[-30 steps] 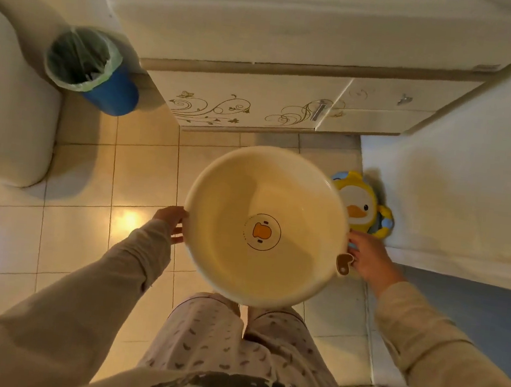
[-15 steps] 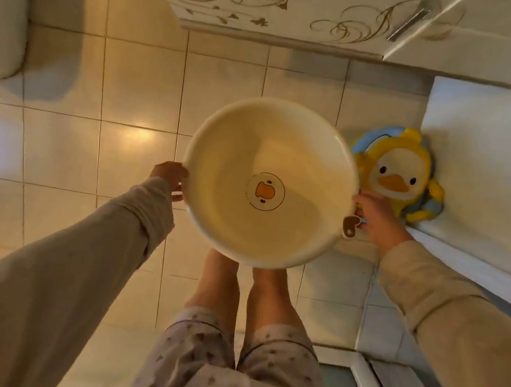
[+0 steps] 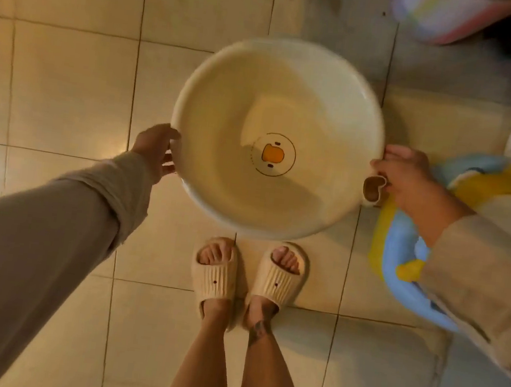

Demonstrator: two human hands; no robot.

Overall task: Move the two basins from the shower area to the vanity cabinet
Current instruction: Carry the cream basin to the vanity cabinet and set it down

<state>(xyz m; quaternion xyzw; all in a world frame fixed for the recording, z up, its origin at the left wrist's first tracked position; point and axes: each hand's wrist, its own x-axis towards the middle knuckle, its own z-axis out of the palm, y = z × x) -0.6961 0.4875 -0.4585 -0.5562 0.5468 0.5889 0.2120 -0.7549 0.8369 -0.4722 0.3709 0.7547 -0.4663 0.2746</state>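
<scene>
Above the tiled floor, just ahead of 2 slippered feet, hangs a round cream basin with an orange-billed duck face printed inside and a small heart-shaped tab on its rim. Left hand and right hand each clamp their grip on opposite rims.

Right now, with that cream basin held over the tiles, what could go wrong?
Both hands, the left hand and the right hand, pinch only the basin's thin rim, so it might slip and drop onto the slippered feet just below. The duck-shaped item lies on the floor beside the right hand; lowering the basin there could knock it. The glossy tiles may be slippery.
</scene>
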